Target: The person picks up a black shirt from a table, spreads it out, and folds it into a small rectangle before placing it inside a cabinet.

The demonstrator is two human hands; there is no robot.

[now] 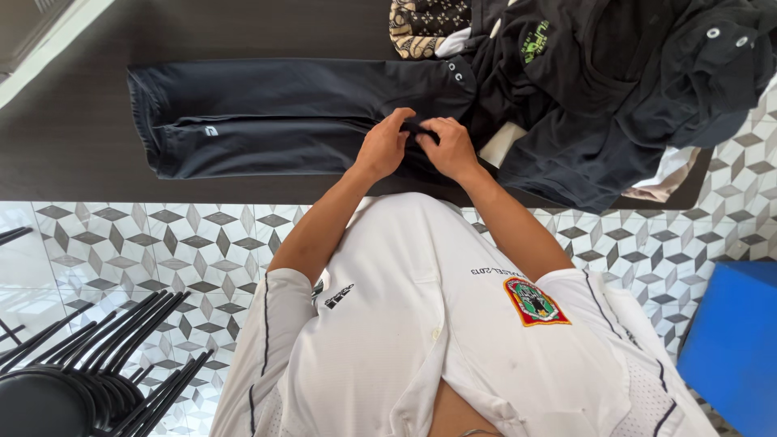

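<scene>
Black, smooth sports fabric — a pair of long dark trousers (275,121) lies flat on the dark wooden desk (73,137), folded lengthwise so that the two legs run side by side toward the left of the view, the hems at the far left end. A small pale mark sits on the lower leg near the hem. The waist end lies at the middle of the desk, close to its near edge.

The left hand (382,146) and the right hand (450,147) meet at that waist end. Both are closed in a narrow grip on a small bunch of the black fabric, fingers curled over it and thumbs pressed in; the two hands touch or nearly touch each other above the bunched cloth.

Just to the right of the hands lies a heap of dark garments (615,89), mostly black, crumpled and overlapping, with a green print on one piece and metal eyelets on another. A brown patterned cloth (421,28) shows at the far edge of the heap, and a pale cloth (664,174) sticks out beneath its right end.

Below the desk — a tiled floor (146,243) in grey and white diamond shapes. A stack of black chairs (73,364) stands at lower left, a blue box-shaped object (732,344) at lower right. The person wears a white short-sleeved jersey (421,340).
</scene>
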